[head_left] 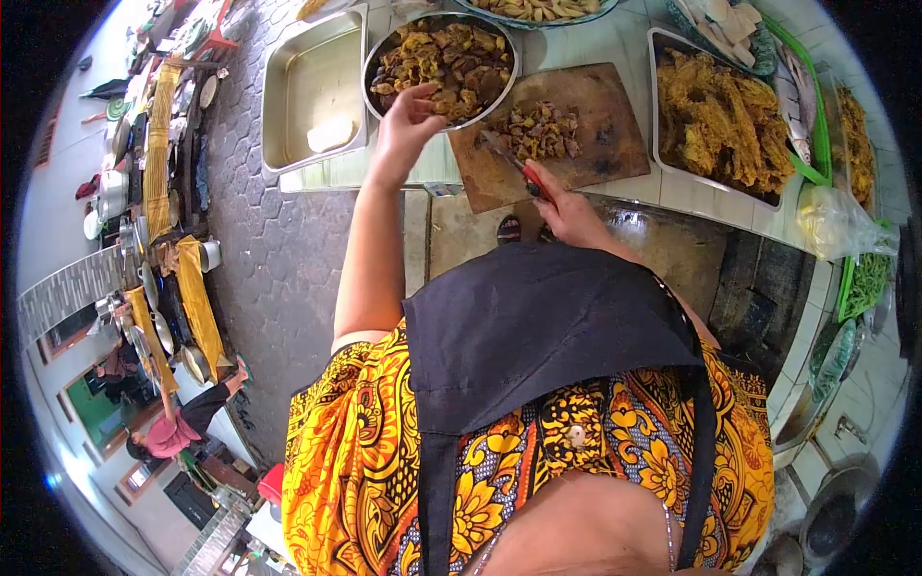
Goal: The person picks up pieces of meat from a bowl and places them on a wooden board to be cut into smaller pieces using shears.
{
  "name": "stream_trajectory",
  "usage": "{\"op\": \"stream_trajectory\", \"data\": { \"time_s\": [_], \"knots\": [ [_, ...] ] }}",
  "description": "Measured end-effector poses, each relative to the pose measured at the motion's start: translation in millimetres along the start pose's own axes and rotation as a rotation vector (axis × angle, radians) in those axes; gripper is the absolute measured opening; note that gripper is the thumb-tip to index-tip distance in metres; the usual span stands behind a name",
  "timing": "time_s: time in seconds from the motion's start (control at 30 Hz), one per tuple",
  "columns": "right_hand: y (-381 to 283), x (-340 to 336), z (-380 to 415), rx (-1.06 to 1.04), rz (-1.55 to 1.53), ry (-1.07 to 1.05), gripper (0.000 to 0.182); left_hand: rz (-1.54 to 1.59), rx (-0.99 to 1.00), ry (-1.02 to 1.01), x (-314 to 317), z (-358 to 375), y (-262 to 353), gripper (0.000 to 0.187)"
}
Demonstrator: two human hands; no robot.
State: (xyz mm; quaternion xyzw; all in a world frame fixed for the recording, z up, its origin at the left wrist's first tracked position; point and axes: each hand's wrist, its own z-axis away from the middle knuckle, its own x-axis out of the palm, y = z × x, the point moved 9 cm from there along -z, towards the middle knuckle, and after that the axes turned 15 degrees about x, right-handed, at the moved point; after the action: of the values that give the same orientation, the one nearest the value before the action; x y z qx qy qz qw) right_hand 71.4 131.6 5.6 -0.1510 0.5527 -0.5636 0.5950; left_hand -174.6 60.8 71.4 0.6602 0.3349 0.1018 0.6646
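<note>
My left hand (411, 127) is over the near rim of a round metal bowl (520, 58) filled with browned meat pieces (451, 62). Its fingers are curved with a gap between thumb and forefinger, close to the meat; I see nothing held in them. My right hand (571, 213) is closed around the red handle of a knife (509, 156). The blade points up and left over a worn wooden cutting board (615, 125), its tip beside a heap of small chopped meat (543, 132).
Left of the bowl stands a steel tray (288, 96) with a white piece (330, 134) in it. On the right are a tray of fried golden food (720, 115), a fish (792, 101) and a plastic bag (840, 221). Far left, a person (168, 427) is near cluttered tables.
</note>
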Motion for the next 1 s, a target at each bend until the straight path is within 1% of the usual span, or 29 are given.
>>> {"op": "stream_trajectory", "data": {
  "time_s": [0.07, 0.1, 0.13, 0.17, 0.2, 0.27, 0.3, 0.33, 0.4, 0.43, 0.5, 0.53, 0.57, 0.6, 0.63, 0.67, 0.73, 0.8, 0.83, 0.9, 1.0],
  "knots": [
    [-5.7, -3.6, 1.9, -0.039, -0.03, 0.027, 0.067, 0.206, -0.04, -0.051, 20.4, 17.9, 11.1, 0.06],
    [-10.2, -7.6, 3.7, -0.078, -0.058, 0.058, 0.066, 0.23, -0.066, -0.067, 29.2, 26.2, 9.7, 0.06],
    [-10.6, -8.0, 4.7, -0.078, -0.06, 0.056, 0.066, 0.253, -0.091, -0.083, 39.2, 34.1, 8.6, 0.06],
    [-8.9, -8.7, 6.0, -0.058, -0.073, 0.052, 0.066, 0.332, -0.105, -0.057, 48.3, 41.1, 9.3, 0.057],
    [-7.2, -9.3, 7.4, -0.037, -0.085, 0.049, 0.067, 0.332, -0.107, -0.057, 55.0, 44.1, 4.2, 0.057],
    [-8.4, -11.1, 11.7, -0.036, -0.084, 0.07, 0.067, 0.323, -0.178, -0.021, 64.6, 55.3, -16.4, 0.051],
    [-9.0, -13.8, 13.5, -0.036, -0.082, 0.094, 0.067, 0.299, -0.142, 0.034, 65.8, 57.2, -17.8, 0.039],
    [-9.2, -14.0, 15.3, -0.037, -0.081, 0.092, 0.067, 0.3, -0.143, 0.037, 69.4, 59.0, -22.4, 0.039],
    [7.5, -6.4, 13.7, 0.161, -0.124, -0.008, 0.063, -0.059, -0.059, 0.008, 66.6, 57.1, -26.2, 0.029],
    [6.3, -6.3, 14.3, 0.161, -0.124, -0.01, 0.063, -0.19, 0.042, 0.042, 64.7, 56.0, -21.8, 0.022],
    [13.4, 0.7, 16.4, 0.26, -0.072, -0.068, 0.063, -0.226, 0.055, 0.042, 66.5, 58.3, -28.1, 0.022],
    [16.2, 1.8, 16.2, 0.261, -0.073, -0.068, 0.063, -0.262, 0.074, 0.041, 67.4, 58.3, -28.5, 0.022],
    [13.7, 2.9, 15.6, 0.181, -0.056, -0.052, 0.065, -0.262, 0.073, 0.039, 68.9, 59.6, -30.8, 0.022],
    [10.3, 3.2, 15.6, 0.102, -0.039, -0.036, 0.066, -0.294, 0.118, 0.054, 68.7, 60.5, -24.8, 0.021],
    [13.9, 3.7, 14.1, 0.103, -0.041, -0.037, 0.066, -0.327, 0.162, 0.069, 68.3, 61.3, -19.5, 0.021],
    [18.2, 6.2, 12.6, 0.118, -0.029, -0.059, 0.067, -0.328, 0.16, 0.067, 69.0, 62.3, -19.7, 0.021],
    [22.0, 9.8, 12.2, 0.133, -0.019, -0.082, 0.067, -0.317, 0.19, 0.126, 65.4, 63.8, -16.6, 0.022],
    [15.1, 6.0, 13.4, 0.063, -0.029, -0.029, 0.068, -0.316, 0.169, 0.147, 65.3, 63.9, -19.7, 0.021],
    [13.7, 5.1, 13.6, 0.063, -0.03, -0.03, 0.068, -0.314, 0.149, 0.169, 64.2, 64.4, -21.8, 0.02],
    [15.1, 8.5, 13.5, 0.115, -0.033, -0.105, 0.069, -0.293, 0.113, 0.182, 65.7, 65.0, -25.3, 0.02],
    [16.7, 11.7, 10.5, 0.085, -0.006, -0.092, 0.07, -0.266, 0.054, 0.197, 65.6, 66.4, -28.4, 0.018]
  ]
}}
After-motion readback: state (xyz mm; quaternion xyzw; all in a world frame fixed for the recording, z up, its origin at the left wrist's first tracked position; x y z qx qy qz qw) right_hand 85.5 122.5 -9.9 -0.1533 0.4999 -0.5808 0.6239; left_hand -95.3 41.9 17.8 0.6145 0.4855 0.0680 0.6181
